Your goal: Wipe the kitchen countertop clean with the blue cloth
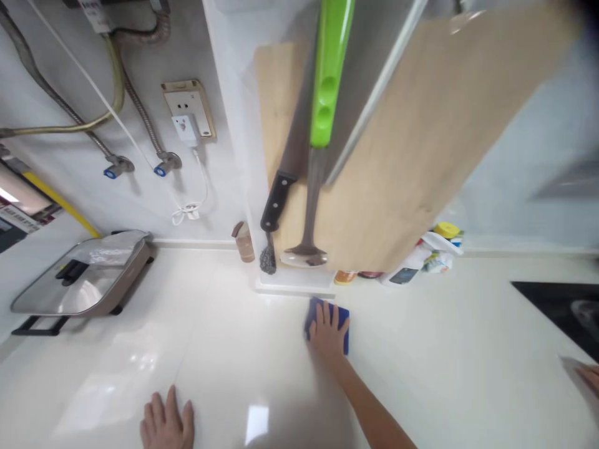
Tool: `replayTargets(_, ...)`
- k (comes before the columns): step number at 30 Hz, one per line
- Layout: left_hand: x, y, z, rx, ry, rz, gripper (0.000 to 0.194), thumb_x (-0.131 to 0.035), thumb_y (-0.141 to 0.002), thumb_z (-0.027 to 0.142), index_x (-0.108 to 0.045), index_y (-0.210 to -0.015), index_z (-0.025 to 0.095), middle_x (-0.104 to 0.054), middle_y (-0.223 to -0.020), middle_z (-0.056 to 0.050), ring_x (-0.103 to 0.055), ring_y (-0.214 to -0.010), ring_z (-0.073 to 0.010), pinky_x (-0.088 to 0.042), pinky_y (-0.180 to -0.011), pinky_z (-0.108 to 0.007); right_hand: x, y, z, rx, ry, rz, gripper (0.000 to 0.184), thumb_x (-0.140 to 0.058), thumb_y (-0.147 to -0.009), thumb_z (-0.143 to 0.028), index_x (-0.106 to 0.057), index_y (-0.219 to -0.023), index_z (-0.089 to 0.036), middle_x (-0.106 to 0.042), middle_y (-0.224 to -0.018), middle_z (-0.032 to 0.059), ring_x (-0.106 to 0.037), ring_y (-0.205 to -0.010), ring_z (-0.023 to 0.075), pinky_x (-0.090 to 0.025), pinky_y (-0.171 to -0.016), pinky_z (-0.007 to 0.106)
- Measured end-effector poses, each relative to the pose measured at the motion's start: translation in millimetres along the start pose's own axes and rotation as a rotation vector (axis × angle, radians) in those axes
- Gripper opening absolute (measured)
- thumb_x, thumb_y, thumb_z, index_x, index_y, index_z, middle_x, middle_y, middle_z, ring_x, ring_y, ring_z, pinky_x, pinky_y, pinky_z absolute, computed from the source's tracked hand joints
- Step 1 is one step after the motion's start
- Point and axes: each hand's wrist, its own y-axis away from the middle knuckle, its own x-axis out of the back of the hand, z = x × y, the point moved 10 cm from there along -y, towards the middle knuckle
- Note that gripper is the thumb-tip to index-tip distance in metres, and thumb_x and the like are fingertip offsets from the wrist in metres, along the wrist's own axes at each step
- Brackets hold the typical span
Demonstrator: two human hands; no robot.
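Observation:
My right hand [326, 330] lies flat with its fingers spread on a blue cloth [344, 323], pressing it onto the white countertop [224, 349] close to the base of a white wall column. My left hand [167, 424] rests palm down at the counter's near edge, fingers stretched out and holding nothing.
A wooden cutting board [412, 156], a black-handled knife [277, 199] and a green-handled ladle [322, 125] hang on the column above the cloth. A lidded electric pan [79, 277] sits at the left. Bottles and packets [435, 252] stand behind the board. A black cooktop [556, 308] is at right.

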Motion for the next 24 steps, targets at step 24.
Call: replayTargets(24, -5.7, 4.9, -6.0, 0.010, -0.031, -0.031, 0.058, -0.036, -0.096, 0.043, -0.043, -0.145, 0.013, -0.025, -0.160, -0.020, -0.016, -0.152, -0.0353, -0.025, -0.119, -0.058, -69.8, 2.7, -277.1, 0.641, -0.110, -0.482, 0.068, -0.033, -0.096, -0.042, -0.022, -0.156, -0.012, -0.006, -0.166, 0.0142, -0.003, -0.152, 0.0413, 0.009, -0.117, 0.070)
